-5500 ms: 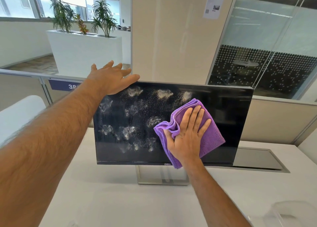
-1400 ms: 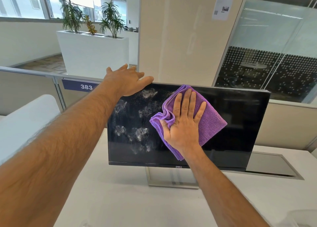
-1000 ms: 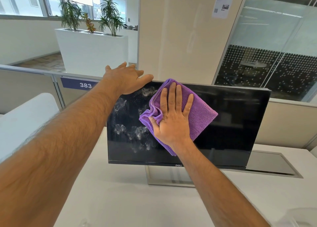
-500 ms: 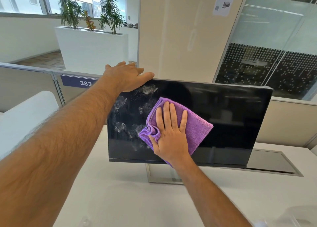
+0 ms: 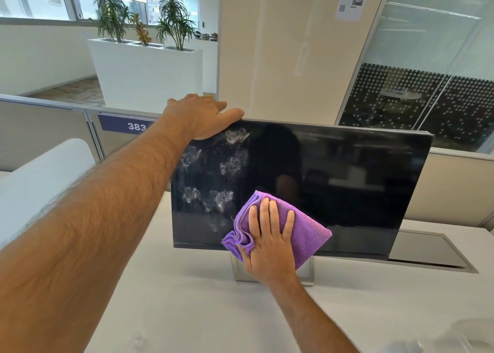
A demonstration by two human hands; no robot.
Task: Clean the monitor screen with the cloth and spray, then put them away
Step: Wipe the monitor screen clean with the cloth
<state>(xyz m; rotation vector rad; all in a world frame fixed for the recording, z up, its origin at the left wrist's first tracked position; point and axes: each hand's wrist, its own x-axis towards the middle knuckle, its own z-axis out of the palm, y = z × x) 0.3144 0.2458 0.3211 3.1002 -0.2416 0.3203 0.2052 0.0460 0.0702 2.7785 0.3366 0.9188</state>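
Head view: monitor [image 5: 334, 181] stands upright on the white counter [image 5: 187, 312], its stand mostly hidden behind the right hand [image 5: 267, 248]. That hand presses the purple cloth [image 5: 307, 235] flat against the screen's lower edge, fingers straight and spread. Left hand [image 5: 203, 117] rests over the top left corner, fingers relaxed, tips hidden behind the rim. White spray blotches [image 5: 213, 181] cover the screen's left part. Blurred clear object [image 5: 438, 339] is cut off at the near right edge, unidentifiable.
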